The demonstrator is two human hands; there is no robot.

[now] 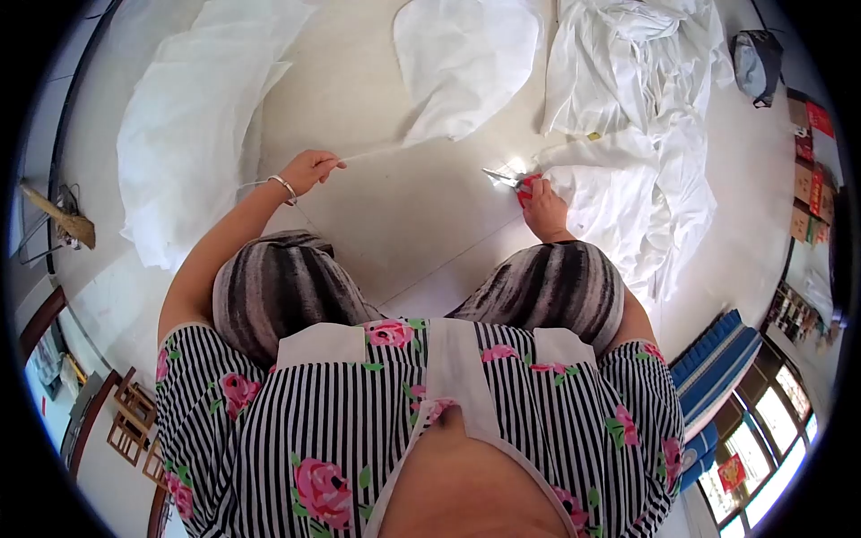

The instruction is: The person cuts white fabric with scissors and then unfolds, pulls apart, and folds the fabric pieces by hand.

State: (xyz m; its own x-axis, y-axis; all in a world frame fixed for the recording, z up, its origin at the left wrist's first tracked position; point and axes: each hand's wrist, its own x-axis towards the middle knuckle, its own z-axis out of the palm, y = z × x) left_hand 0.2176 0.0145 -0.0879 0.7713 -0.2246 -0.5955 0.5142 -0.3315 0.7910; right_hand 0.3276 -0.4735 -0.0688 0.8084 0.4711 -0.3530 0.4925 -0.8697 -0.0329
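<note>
My left hand (312, 170), with a bangle at the wrist, is closed in a pinch on a thin white thread. The thread runs right toward the tip of a white sheer cloth piece (466, 67) on the floor. My right hand (544, 208) is wrapped round red-handled scissors (527, 186), whose blades point left. Against the right hand's outer side lies a large crumpled white cloth (628, 170). Another sheer white piece (188, 134) spreads over the floor beyond my left forearm.
At the far left is a broom (65, 218). A dark bag (758, 67) stands at the upper right, with stacked cardboard boxes (807, 184) below it. Blue striped padding (717, 363) lies at the lower right, and wooden chairs (133, 420) are at the lower left.
</note>
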